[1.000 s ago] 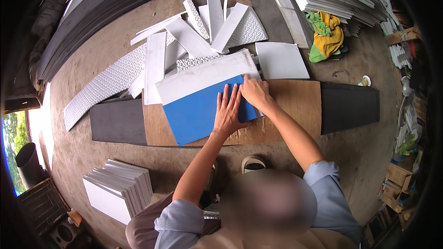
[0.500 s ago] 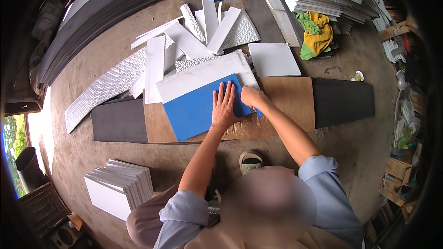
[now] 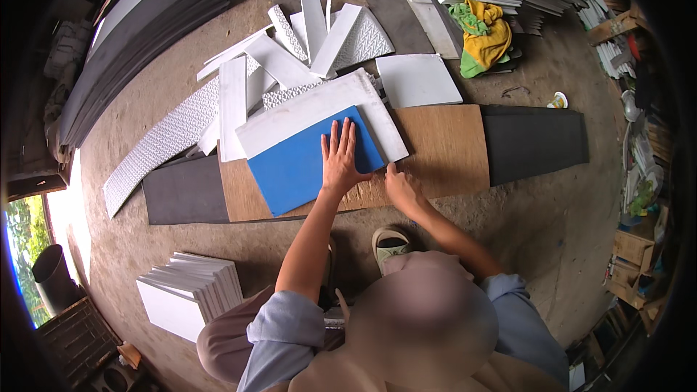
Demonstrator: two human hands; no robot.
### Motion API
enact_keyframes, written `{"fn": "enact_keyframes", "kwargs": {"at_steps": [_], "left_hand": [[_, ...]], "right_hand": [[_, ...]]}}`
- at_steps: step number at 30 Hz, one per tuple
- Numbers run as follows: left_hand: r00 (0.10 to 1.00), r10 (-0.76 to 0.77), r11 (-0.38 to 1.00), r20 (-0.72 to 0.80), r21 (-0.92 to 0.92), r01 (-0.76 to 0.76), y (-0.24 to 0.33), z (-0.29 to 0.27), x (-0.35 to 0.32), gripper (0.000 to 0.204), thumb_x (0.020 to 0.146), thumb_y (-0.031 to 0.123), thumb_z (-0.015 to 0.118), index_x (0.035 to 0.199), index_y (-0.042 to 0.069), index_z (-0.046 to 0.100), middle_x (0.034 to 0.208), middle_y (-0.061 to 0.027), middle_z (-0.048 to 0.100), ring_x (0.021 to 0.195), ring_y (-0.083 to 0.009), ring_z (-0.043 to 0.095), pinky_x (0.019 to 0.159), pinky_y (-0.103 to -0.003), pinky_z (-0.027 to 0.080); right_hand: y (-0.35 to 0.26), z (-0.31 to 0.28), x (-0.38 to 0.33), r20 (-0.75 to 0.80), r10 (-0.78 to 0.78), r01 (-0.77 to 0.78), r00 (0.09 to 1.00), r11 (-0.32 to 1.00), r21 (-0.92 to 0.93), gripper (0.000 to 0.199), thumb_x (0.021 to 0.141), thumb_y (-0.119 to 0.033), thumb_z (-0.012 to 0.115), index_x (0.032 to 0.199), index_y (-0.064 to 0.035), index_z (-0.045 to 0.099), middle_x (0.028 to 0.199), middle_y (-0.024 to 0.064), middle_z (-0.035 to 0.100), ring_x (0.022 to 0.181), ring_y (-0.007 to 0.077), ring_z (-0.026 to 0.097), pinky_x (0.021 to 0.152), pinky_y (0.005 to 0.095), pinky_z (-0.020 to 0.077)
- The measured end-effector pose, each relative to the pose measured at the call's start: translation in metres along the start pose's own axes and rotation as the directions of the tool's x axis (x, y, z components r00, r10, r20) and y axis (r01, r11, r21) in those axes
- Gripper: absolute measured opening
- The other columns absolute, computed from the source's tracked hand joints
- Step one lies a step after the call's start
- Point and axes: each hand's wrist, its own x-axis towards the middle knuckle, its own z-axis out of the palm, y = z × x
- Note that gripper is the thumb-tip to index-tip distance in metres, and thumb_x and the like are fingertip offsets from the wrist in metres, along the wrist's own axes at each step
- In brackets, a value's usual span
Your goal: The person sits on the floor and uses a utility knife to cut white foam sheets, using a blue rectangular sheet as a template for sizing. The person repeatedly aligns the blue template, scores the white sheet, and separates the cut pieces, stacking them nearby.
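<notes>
My left hand [image 3: 340, 165] lies flat with spread fingers on a blue rectangular board [image 3: 287, 170]. Beneath that board is a larger white sheet [image 3: 312, 115], showing along its far and right sides. Both rest at a slant on a brown wooden board [image 3: 444, 145]. Close to the near right corner of the blue board, my right hand [image 3: 405, 190] is closed, with its fingertips at the corner. What it grips is hidden now; half a second ago a slim blue tool stuck out of this fist.
Dark sheets [image 3: 536, 145] lie under the wooden board. White strips [image 3: 279, 62] and textured offcuts [image 3: 170, 138] pile up beyond. A white panel [image 3: 419, 80] and a yellow-green cloth [image 3: 485, 40] lie at the far right. Stacked white panels [image 3: 190, 294] stand near left, beside my knee.
My right hand has moved toward me along the right edge of the blue board to its near corner. My left hand stays pressed on the board. The whole view has shifted slightly.
</notes>
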Motion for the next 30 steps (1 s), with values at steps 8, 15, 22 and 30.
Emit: {"fn": "enact_keyframes", "kwargs": {"at_steps": [8, 15, 22, 30], "left_hand": [[1.000, -0.005, 1.000, 0.025, 0.021, 0.004, 0.003, -0.003, 0.000, 0.117, 0.043, 0.044, 0.077, 0.134, 0.004, 0.015, 0.141, -0.0075, 0.012, 0.131, -0.0260, 0.006, 0.103, -0.050, 0.006], [0.997, -0.010, 0.996, 0.072, 0.085, 0.004, 0.002, -0.007, 0.002, 0.120, 0.043, 0.050, 0.075, 0.134, 0.003, 0.013, 0.141, -0.0086, 0.011, 0.131, -0.0278, 0.005, 0.103, -0.052, 0.008], [0.995, -0.022, 0.995, 0.098, 0.099, 0.013, 0.005, -0.011, 0.004, 0.119, 0.045, 0.053, 0.073, 0.134, 0.003, 0.012, 0.141, -0.0092, 0.010, 0.131, -0.0286, 0.004, 0.102, -0.053, 0.007], [0.990, -0.023, 0.999, 0.140, 0.048, 0.017, 0.002, -0.011, 0.004, 0.119, 0.047, 0.048, 0.075, 0.135, 0.003, 0.009, 0.141, -0.0105, 0.008, 0.131, -0.0298, 0.001, 0.102, -0.054, 0.002]], "right_hand": [[0.003, 0.018, -0.011, -0.096, 0.004, -0.005, 0.995, 1.000, -0.004, 0.014, 0.078, -0.011, 0.045, 0.088, -0.0003, 0.042, 0.052, 0.0173, 0.056, 0.051, 0.0309, 0.060, 0.043, 0.0400, 0.0484], [0.015, 0.006, -0.019, 0.025, -0.010, 0.009, 1.000, 0.999, 0.045, 0.020, 0.084, -0.019, 0.043, 0.094, -0.0026, 0.041, 0.056, 0.0213, 0.056, 0.055, 0.0371, 0.059, 0.049, 0.0473, 0.0464], [-0.012, -0.051, 0.074, -0.178, -0.116, 0.117, 0.977, 0.993, -0.004, 0.018, 0.086, -0.019, 0.043, 0.088, -0.0016, 0.045, 0.050, 0.0161, 0.055, 0.049, 0.0312, 0.059, 0.043, 0.0383, 0.0473], [-0.025, -0.026, 0.126, -0.159, -0.098, 0.105, 0.982, 0.994, 0.034, 0.019, 0.081, -0.018, 0.047, 0.085, 0.0003, 0.049, 0.062, 0.0188, 0.060, 0.060, 0.0332, 0.061, 0.052, 0.0399, 0.0496]]}}
